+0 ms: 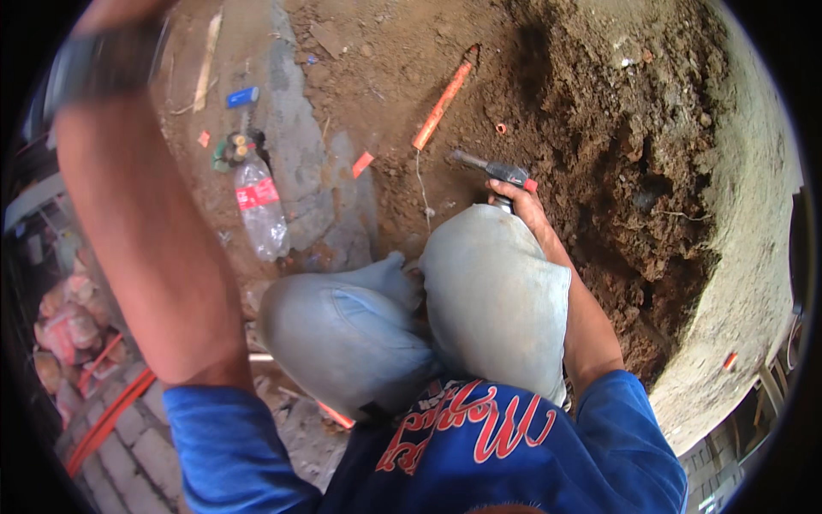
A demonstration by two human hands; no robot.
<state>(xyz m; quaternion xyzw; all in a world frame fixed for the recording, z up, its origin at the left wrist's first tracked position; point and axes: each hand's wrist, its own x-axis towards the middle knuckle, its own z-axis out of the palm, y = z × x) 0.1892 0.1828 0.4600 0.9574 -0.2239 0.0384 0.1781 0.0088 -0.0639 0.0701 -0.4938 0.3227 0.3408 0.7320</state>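
Note:
My right hand [524,204] is closed around a blowtorch [507,172] with a metal nozzle and a black and red head. My knee hides the lower part of the torch. The nozzle points left, toward an orange pipe [443,104] that slants out of the brown soil, and no flame is visible. My left arm reaches up across the left side, with a dark wristband [111,58]. Only a blurred bit of my left hand [124,14] shows at the upper edge, its fingers out of sight. Near the pipe lies a short orange pipe piece [362,164].
A clear plastic bottle [261,210] with a red label lies left of my knees, near a small blue object [242,97]. On the right, dug-out earth [634,171] borders a pale wall [745,223]. Orange pipes [107,424] rest on paving blocks at lower left.

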